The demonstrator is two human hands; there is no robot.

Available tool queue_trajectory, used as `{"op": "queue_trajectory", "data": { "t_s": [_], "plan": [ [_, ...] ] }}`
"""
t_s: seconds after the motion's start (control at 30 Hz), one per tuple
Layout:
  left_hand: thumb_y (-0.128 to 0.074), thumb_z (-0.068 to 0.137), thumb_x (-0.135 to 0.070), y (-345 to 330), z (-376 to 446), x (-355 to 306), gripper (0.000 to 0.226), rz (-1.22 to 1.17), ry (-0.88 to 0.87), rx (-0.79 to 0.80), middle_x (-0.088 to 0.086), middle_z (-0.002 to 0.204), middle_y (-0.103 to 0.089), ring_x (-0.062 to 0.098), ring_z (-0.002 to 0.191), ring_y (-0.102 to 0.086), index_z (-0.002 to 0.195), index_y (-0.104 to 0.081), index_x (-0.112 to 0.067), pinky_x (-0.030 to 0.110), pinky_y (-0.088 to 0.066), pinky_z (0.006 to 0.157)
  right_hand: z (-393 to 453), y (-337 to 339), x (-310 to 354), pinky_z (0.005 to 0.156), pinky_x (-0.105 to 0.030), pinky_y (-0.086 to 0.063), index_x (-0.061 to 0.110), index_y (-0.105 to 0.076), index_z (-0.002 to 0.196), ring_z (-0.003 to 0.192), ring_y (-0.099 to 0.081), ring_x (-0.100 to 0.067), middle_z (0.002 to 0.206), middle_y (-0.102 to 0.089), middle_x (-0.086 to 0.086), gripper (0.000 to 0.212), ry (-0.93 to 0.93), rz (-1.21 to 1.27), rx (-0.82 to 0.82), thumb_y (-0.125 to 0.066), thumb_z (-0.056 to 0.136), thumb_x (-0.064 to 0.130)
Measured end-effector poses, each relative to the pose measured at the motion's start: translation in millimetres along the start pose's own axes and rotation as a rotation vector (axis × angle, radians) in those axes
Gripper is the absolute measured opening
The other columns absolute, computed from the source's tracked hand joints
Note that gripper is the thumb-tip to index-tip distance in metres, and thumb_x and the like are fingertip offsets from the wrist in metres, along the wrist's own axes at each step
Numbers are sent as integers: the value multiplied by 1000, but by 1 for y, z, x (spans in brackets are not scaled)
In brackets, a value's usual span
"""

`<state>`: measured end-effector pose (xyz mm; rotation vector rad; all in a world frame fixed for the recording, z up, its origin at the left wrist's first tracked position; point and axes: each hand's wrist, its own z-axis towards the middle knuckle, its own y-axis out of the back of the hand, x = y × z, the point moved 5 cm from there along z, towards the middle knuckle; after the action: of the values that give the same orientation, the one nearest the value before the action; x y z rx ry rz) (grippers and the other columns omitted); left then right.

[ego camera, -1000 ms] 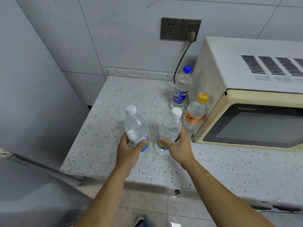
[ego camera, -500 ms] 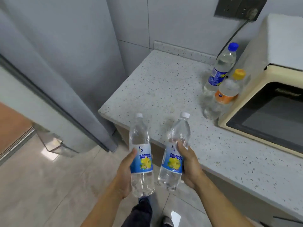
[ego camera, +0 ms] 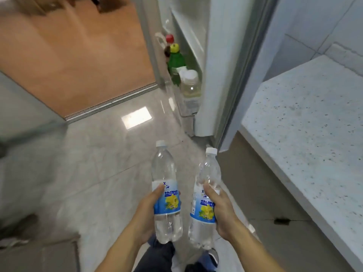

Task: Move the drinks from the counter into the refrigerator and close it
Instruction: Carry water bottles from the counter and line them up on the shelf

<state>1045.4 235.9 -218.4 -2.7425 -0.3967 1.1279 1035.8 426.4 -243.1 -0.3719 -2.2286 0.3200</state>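
Each hand is wrapped around a clear bottle: left hand (ego camera: 146, 214) on the left bottle (ego camera: 166, 195), right hand (ego camera: 224, 214) on the right bottle (ego camera: 205, 201), both held short of the fridge door (ego camera: 214, 61). Its shelf (ego camera: 188, 107) looks crowded; forcing two in could topple the green bottle (ego camera: 175, 63).

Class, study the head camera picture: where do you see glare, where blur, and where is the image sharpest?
Head view: a bright rectangular glare patch lies on the glossy floor tiles; the top and left edges smear with motion blur; the bottles in the fridge door look soft; the two held water bottles are sharpest; wide-angle distortion bends the counter edge.
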Motion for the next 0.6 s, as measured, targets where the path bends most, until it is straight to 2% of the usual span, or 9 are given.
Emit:
{"op": "queue_trajectory", "data": {
  "t_s": [0.13,0.3,0.4,0.47,0.6],
  "plan": [
    [-57,74,-55,68,-8,-19,63,-73,-49,-142,19,96,-75,28,79,-74,105,-71,-2,33,-59,63,23,-71,-14,69,-36,-61,23,-70,108,93,-74,-32,105,-76,-13,49,-41,-98,109,-75,68,50],
    [-57,67,-67,151,-7,-53,79,-48,-137,-269,14,97,-76,29,86,-74,114,-66,-4,42,-57,78,58,-165,-23,77,-42,-61,13,-61,123,95,-73,-35,106,-75,-15,65,-51,-221,167,-73,71,50],
    [-60,61,-71,194,0,-80,77,-30,-193,-325,7,91,-77,23,82,-75,108,-68,-11,32,-58,66,79,-221,-25,86,-48,-59,9,-58,127,98,-72,-37,109,-74,-18,69,-44,-282,198,-71,73,49],
    [-60,64,-70,220,5,-99,72,-32,-234,-348,5,90,-78,21,80,-75,107,-67,-13,24,-56,58,92,-255,-24,88,-50,-58,9,-57,127,98,-72,-37,109,-73,-18,70,-31,-311,212,-70,72,49],
    [-60,66,-70,260,22,-136,68,-65,-264,-371,4,91,-78,21,81,-75,106,-68,-15,25,-58,59,117,-311,-14,83,-46,-60,11,-59,127,96,-73,-36,107,-74,-17,64,-5,-326,252,-68,75,49]
  ]
}}
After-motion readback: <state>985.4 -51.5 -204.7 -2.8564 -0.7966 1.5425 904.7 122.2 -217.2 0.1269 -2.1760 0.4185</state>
